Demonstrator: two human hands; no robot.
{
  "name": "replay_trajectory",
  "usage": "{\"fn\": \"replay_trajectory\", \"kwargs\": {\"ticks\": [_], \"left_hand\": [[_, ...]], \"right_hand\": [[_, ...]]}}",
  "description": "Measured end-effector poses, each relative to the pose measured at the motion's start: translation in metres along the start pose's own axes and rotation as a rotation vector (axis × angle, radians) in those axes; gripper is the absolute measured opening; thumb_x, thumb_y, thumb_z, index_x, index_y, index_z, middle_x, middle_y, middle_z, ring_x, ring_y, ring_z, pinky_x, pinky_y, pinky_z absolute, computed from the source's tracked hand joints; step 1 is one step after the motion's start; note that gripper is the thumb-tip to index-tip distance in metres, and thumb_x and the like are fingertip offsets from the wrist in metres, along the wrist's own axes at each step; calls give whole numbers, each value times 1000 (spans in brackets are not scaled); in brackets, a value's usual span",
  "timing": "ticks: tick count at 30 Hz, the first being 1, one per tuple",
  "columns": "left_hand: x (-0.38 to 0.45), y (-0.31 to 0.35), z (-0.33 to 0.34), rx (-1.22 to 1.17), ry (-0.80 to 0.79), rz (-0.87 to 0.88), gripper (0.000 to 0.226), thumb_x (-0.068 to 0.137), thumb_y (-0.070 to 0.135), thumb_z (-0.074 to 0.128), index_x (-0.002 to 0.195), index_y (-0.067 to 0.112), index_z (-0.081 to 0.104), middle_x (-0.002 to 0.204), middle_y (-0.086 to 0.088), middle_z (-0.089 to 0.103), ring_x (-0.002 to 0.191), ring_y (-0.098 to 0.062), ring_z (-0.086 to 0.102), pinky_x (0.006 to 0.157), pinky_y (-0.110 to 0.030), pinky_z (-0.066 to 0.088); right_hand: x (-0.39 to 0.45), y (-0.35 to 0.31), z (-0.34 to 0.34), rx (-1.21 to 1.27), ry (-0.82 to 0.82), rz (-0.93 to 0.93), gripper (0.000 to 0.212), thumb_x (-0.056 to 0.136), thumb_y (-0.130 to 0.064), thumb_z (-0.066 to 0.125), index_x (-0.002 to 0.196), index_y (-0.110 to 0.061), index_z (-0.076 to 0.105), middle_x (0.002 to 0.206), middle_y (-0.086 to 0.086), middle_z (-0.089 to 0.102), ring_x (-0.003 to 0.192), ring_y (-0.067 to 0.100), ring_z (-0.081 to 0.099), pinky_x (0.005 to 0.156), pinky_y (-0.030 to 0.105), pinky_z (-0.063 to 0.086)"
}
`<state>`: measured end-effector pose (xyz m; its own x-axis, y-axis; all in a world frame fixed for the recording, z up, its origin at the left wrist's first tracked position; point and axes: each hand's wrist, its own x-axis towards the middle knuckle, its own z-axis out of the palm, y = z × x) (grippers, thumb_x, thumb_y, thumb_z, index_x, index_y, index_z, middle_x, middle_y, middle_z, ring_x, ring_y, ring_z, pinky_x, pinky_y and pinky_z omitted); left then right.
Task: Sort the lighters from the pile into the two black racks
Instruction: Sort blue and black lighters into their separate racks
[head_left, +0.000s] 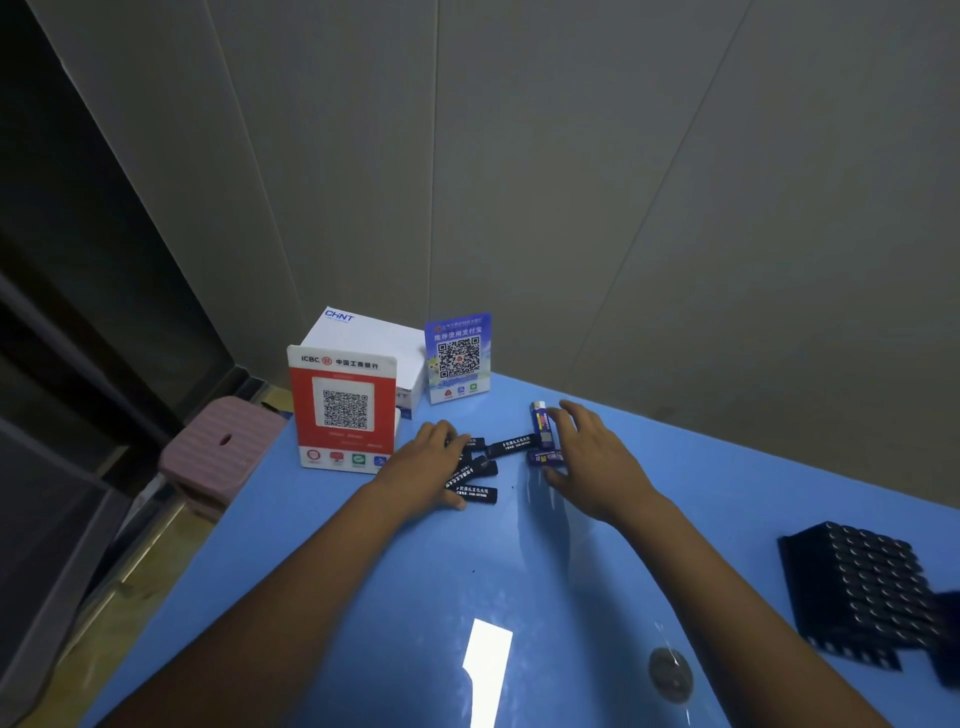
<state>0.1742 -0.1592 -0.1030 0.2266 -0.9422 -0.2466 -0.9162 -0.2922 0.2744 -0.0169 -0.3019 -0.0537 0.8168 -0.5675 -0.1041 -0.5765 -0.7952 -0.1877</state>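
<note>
A small pile of lighters lies at the far middle of the blue table (363, 597): several black lighters (514, 446) with white print and two blue lighters (542, 425). My left hand (426, 470) lies flat over the black ones, fingers spread across them. My right hand (592, 452) hovers at the blue ones, fingers spread around them; no grip is visible. A black rack (862, 587) full of lighter tops stands at the right edge. A second dark rack (948, 639) is cut off by the frame beside it.
A red-and-white QR stand (343, 410), a white box (363, 338) and a blue QR stand (458, 358) line the table's far left. A pink stool (218, 447) sits off the left edge. Grey wall panels rise behind. A grey round spot (670, 670) marks the near table.
</note>
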Motion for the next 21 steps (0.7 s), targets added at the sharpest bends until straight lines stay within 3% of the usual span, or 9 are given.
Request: {"fn": "replay_trajectory", "kwargs": {"ticks": [5,10,17,21], "left_hand": [[4,3,-3,9,-39,3,97,83,45,76,155,12,20,141,-8,31,133,-24,29,95,-37,45],[9,8,-2,45,-68,-23,79,81,39,74,143,9,34,131,-9,35,124,-25,35,85,-39,51],[7,22,17,42,-31,-101,59,79,25,66,131,10,41,118,-8,44,106,-24,44,73,-30,39],[9,29,18,73,4,-153,51,81,23,63,126,11,41,117,-8,48,104,-26,48,72,-32,42]], "right_hand": [[-2,4,-5,-6,-13,-8,69,91,-33,62,150,-14,31,153,8,33,138,28,35,106,34,37],[-5,11,-9,1,-21,-4,65,90,-32,62,147,-14,35,148,6,37,133,27,39,101,36,42],[-14,25,-12,-8,-39,30,65,92,-30,62,148,-14,33,147,6,38,132,26,40,101,37,42],[-20,30,-11,1,-47,54,64,92,-29,60,149,-15,32,147,6,38,132,25,40,100,36,43]]}}
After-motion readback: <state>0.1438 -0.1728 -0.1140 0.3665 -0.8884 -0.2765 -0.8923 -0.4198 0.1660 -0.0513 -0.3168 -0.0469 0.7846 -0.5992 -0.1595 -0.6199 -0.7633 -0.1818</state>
